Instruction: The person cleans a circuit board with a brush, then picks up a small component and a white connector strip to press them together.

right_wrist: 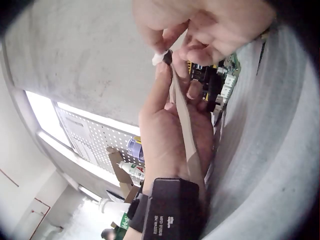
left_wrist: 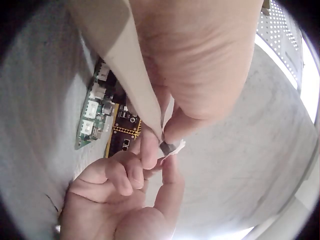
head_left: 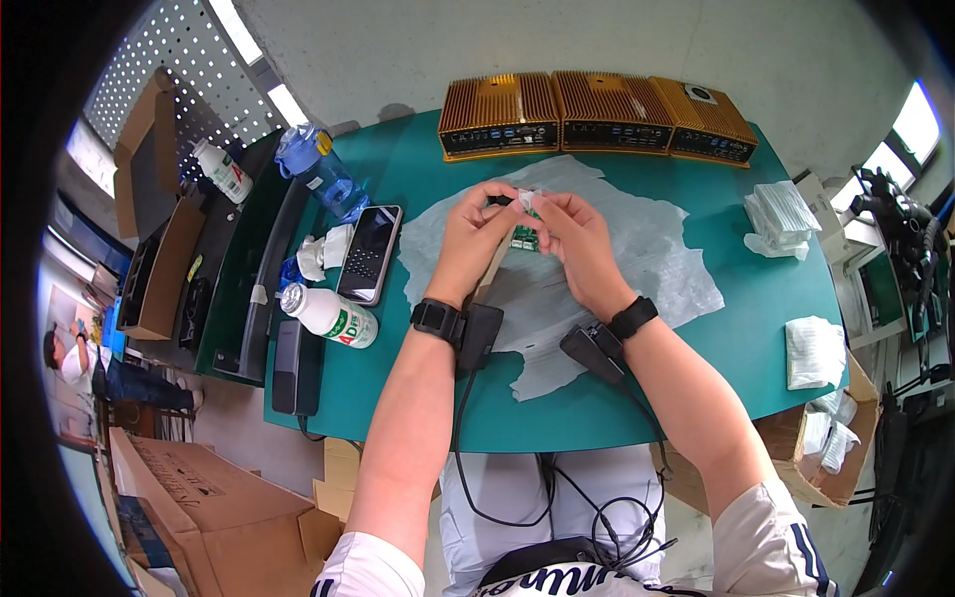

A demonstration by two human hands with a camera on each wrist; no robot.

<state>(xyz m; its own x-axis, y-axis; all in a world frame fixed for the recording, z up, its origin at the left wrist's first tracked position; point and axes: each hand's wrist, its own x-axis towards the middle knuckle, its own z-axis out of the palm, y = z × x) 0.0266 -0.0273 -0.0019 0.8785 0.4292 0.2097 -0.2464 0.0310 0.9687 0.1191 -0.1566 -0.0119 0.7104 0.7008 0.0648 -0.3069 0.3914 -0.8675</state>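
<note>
My left hand (head_left: 472, 239) pinches a flat beige strip (right_wrist: 184, 117) close to its dark end (left_wrist: 167, 148). The strip runs back along the left palm toward the wrist. Finger and thumb of my right hand (head_left: 587, 254) pinch a small white piece (right_wrist: 159, 58) at that same dark end, so the fingertips of both hands meet there. Just below them, partly covered by the fingers in the head view, is a green circuit board (head_left: 525, 239) with a row of white connectors (left_wrist: 90, 110). A translucent foam sheet (head_left: 637, 239) spreads over the table under the hands.
Gold finned computer boxes (head_left: 497, 109) line the table's back edge. On the left stand a blue water bottle (head_left: 323, 174), a phone (head_left: 370, 254), a white bottle (head_left: 333, 316) and a black box (head_left: 296, 368). Wrapped packets (head_left: 781, 219) lie on the right, above an open carton (head_left: 856, 438).
</note>
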